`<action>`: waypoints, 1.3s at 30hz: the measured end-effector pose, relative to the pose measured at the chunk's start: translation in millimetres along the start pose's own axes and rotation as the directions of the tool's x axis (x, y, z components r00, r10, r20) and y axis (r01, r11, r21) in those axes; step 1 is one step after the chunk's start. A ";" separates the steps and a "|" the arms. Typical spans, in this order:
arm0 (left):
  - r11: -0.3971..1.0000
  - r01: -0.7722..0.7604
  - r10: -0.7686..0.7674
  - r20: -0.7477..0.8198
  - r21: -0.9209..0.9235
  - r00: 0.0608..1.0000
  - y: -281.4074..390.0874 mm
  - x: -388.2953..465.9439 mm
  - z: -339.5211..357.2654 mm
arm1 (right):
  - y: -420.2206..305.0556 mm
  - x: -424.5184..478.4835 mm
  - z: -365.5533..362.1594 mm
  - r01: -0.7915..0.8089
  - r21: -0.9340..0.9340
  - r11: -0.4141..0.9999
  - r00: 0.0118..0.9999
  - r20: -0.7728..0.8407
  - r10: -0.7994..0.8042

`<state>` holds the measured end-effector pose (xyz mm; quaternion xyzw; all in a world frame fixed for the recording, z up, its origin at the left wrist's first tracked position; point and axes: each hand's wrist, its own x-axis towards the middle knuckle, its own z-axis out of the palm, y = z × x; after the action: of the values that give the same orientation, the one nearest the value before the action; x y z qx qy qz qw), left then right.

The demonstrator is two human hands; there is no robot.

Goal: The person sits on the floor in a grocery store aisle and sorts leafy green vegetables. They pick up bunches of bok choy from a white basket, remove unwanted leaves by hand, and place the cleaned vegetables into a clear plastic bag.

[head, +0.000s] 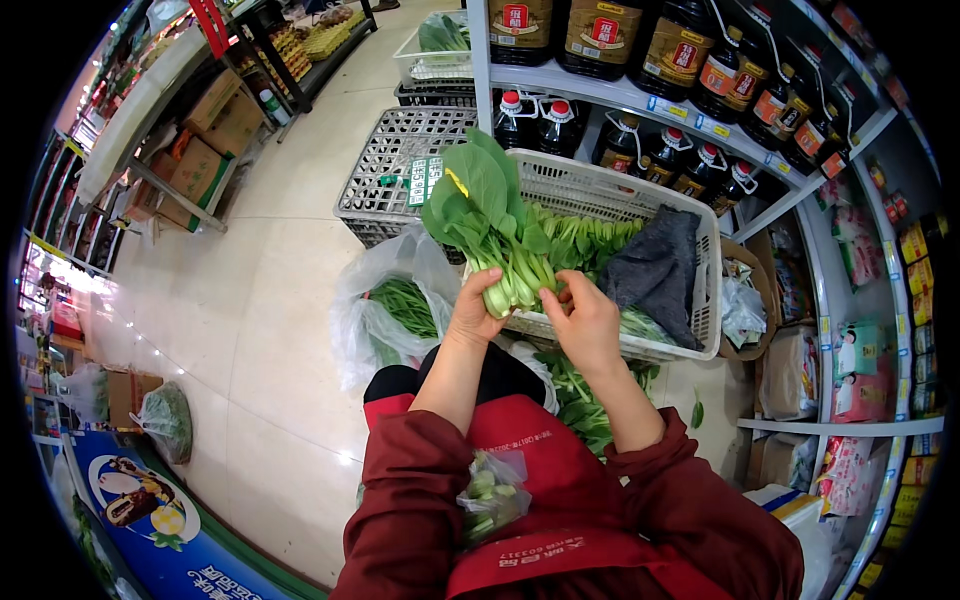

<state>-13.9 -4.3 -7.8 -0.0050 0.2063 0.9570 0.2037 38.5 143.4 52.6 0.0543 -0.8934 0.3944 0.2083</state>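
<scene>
My left hand [480,306] grips a bunch of leafy greens with pale stems, like choy sum [487,199], by the stem ends. The leaves point away from me, and one bears a yellow strip. At the right side of the stems, my right hand [589,319] has its thumb and forefinger closed on the stem ends. Just beyond, a white plastic crate [619,180] holds more greens [585,236] laid in rows and a dark grey cloth [656,262]. Loose greens [581,390] lie on the floor below my right forearm. On my lap rests a clear bag of vegetable pieces [491,495].
A clear plastic bag [352,300] of long thin green vegetables [405,304] stands left of my knees. Behind it is an upturned grey crate [405,135] with a price sign [426,180]. Shelves [600,79] of bottles rise ahead and right. A blue chest [150,517] stands at lower left.
</scene>
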 end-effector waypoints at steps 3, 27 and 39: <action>0.996 -0.049 0.053 -0.047 0.081 0.997 -3.0 4.7 -2.9 | 6.8 -0.7 4.6 0.023 0.009 1.000 1.000 -0.004 -0.023; 0.998 0.060 -0.062 0.241 0.017 0.968 3.0 -4.6 27.0 | -8.5 -15.1 -5.9 -0.109 0.300 0.948 0.989 -0.060 0.132; 0.995 0.089 -0.081 0.163 -0.045 0.983 1.9 -6.3 -1.0 | -15.8 -8.7 -20.8 -0.312 0.388 0.867 0.922 0.343 0.178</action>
<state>-9.0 -8.7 -7.3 0.0581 0.1638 0.9498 0.2601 57.4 147.2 72.4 0.0428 -0.8029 0.5946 0.0025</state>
